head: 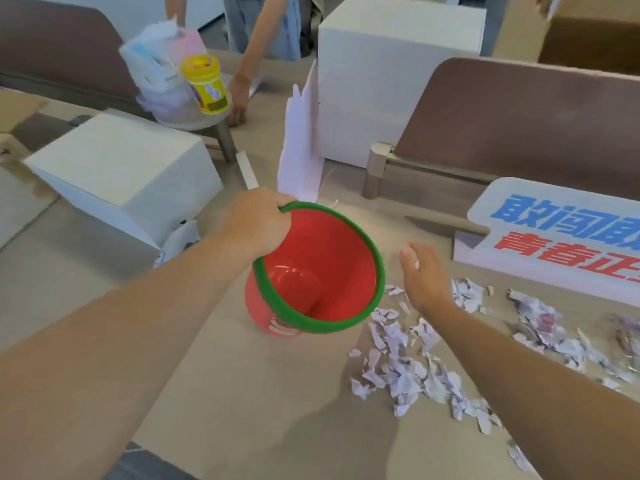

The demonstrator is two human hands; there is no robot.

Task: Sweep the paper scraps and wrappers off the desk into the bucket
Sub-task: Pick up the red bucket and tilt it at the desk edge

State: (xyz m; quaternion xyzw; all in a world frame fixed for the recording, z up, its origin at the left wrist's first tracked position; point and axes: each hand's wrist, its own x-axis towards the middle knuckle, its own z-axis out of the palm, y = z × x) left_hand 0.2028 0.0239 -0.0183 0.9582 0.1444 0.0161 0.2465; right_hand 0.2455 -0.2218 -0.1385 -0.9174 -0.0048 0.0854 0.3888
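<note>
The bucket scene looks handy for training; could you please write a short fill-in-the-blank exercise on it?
1. The left hand grips the bucket by its ____ rim.
2. The bucket's inside is ____ of scraps.
3. The paper scraps lie on the desk to the bucket's ____.
4. The right hand is ____, holding nothing.

Missing words: green; empty; right; open

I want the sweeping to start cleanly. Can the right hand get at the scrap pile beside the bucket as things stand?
Probably yes. The right hand is open over the desk, and the paper scraps lie just under and behind it with nothing between. The left hand holds the bucket alongside.
</note>
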